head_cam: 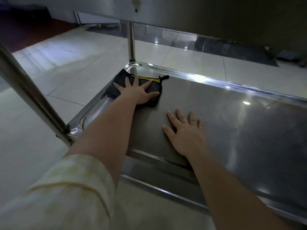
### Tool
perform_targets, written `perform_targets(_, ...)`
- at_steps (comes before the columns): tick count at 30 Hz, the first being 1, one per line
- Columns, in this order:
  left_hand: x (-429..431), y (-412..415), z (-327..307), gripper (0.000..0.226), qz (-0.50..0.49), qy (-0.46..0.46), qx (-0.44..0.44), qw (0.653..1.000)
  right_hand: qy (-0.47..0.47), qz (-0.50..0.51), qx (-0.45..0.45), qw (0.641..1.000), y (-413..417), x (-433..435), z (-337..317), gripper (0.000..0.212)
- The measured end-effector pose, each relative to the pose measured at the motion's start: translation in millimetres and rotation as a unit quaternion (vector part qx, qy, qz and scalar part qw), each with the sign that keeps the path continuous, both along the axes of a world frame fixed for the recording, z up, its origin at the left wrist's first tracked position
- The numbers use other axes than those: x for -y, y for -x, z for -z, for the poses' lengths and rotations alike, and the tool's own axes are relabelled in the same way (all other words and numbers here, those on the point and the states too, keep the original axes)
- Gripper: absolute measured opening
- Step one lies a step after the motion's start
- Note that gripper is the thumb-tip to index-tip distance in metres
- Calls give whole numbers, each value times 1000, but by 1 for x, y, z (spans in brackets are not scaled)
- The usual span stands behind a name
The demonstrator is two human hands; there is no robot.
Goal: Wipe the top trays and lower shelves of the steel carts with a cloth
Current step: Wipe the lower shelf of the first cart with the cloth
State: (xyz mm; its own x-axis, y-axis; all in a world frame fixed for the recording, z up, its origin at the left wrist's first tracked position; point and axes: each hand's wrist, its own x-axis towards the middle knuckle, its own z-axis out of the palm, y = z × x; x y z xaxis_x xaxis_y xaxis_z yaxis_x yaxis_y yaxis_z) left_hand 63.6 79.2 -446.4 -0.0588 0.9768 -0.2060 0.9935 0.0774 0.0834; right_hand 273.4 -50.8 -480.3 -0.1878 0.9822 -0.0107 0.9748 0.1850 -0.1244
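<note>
Two bare hands lie on the lower shelf (240, 123) of a steel cart. The left hand (137, 92) reaches out to the far left corner of the shelf, fingers spread wide and straight, and presses a dark cloth (157, 87) flat against the steel. The cloth sits right in that corner, just inside the raised rim and close to the foot of the far post (131, 42); a yellow strip runs along its far edge and a small loop sticks out at one end. The right hand (186, 131) rests palm down on bare steel nearer the front edge, fingers straight and a little apart, holding nothing; it looks like a prop for the person's weight.

The cloth looks thin, soft and light, so it will likely bunch or fold if pushed by one edge only. A broad flat palm over its middle, as now, should keep it spread and sliding well on the smooth, shiny steel. Into the rounded rim channel, fingertips pressed through the cloth would probably serve better. The underside of the top tray (216, 14) hangs overhead, so room to move is tight
</note>
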Motion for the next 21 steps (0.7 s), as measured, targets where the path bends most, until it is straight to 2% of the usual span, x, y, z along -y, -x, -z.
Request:
perform_targets(5, 56, 15, 5, 99, 38, 11, 2, 999, 5, 3, -9, 1000, 1, 0, -3, 62)
perform_targets(9, 115, 45, 11, 82, 36, 12, 8, 999, 16, 2, -22, 1000, 2, 2, -11, 59)
perform_targets(10, 126, 51, 10, 80, 38, 17, 6, 999, 17, 2, -49, 999, 1, 3, -14, 57)
perform_targets(11, 136, 57, 8, 78, 39, 21, 4, 999, 19, 12, -116, 993, 0, 4, -20, 52)
perform_targets(12, 143, 60, 7, 77, 40, 21, 0, 999, 17, 38, -237, 971, -4, 7, -27, 43)
perform_targets(14, 148, 62, 5, 75, 40, 15, -6, 999, 20, 104, -496, 862, -18, 15, -44, 28)
perform_targets(15, 149, 61, 5, 74, 39, 9, -8, 999, 21, 114, -557, 822, -32, 19, -51, 26)
perform_targets(16, 149, 59, 6, 72, 39, 3, -11, 999, 33, 107, -565, 817, -50, 26, -55, 28)
perform_targets(17, 149, 58, 7, 69, 39, -2, -12, 999, 52, 89, -528, 843, -71, 35, -57, 31)
perform_targets(18, 150, 57, 8, 68, 39, -8, -13, 999, 69, 67, -443, 891, -94, 44, -56, 35)
perform_targets(19, 150, 57, 10, 68, 39, -13, -14, 999, 76, 48, -320, 943, -119, 55, -52, 40)
perform_targets(20, 151, 57, 11, 68, 38, -17, -16, 999, 74, 37, -201, 976, -142, 67, -46, 45)
perform_targets(21, 153, 57, 12, 69, 34, -18, -17, 999, 73, 35, -106, 991, -159, 80, -41, 49)
